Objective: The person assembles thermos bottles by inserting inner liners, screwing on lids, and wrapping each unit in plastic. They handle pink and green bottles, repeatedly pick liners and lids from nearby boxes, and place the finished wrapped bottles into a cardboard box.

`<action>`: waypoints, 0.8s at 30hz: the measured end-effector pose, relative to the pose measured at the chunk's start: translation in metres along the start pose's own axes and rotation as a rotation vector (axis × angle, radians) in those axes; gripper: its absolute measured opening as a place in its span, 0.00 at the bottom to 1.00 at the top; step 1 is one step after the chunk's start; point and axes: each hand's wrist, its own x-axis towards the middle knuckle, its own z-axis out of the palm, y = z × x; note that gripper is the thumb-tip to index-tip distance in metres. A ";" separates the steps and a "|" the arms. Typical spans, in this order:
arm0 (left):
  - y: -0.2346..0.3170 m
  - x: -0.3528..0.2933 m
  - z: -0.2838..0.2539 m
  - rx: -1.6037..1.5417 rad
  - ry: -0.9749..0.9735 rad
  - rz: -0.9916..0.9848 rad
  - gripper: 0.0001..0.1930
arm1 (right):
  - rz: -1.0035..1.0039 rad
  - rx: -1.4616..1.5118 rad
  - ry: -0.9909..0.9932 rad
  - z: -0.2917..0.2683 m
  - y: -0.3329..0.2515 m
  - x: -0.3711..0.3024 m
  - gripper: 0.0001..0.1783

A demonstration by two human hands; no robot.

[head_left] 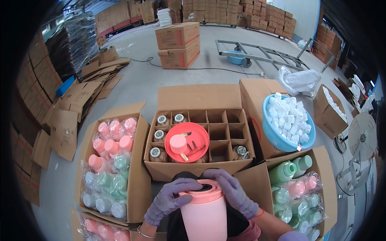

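Note:
A pink plastic flask (204,219) stands upright in front of my body, its dark round opening facing up inside a pink ring. My left hand (171,197), in a purple glove, grips the rim from the left, thumb on the side and fingers over the top. On the right, my gloved right hand (236,192) curves round the rim, its fingertips partly hidden. Just beyond is a divided carton (193,173) with several silver-topped bottles in its cells. A red round tray (171,152) rests on it, holding a pink cup (178,143) and small dark pieces.
At left, an open carton (138,176) holds bagged pink, green and white flasks. Another carton (329,180) at right holds green and pink ones. A blue basin (277,141) of white caps sits on a carton. Farther off stand two stacked boxes (177,37) and a metal cart (265,54).

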 end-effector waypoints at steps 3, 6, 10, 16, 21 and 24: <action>0.001 -0.011 0.006 0.163 0.041 0.067 0.19 | -0.107 -0.149 -0.099 0.005 0.004 0.000 0.22; 0.017 -0.021 0.019 0.376 0.060 0.122 0.20 | -0.122 0.041 -0.258 0.000 0.014 0.005 0.22; 0.007 -0.025 0.029 0.185 0.225 0.039 0.22 | -0.138 -0.128 -0.247 -0.005 0.001 -0.006 0.18; -0.042 -0.047 0.110 -0.993 0.435 -0.913 0.21 | -0.278 -1.036 -0.178 -0.047 -0.106 -0.079 0.21; 0.008 -0.096 0.142 -0.515 0.414 -0.468 0.15 | 0.059 -1.049 0.108 -0.063 -0.115 -0.103 0.27; 0.001 -0.104 0.153 0.055 0.473 0.003 0.12 | 0.420 -0.895 0.166 -0.071 -0.107 -0.102 0.30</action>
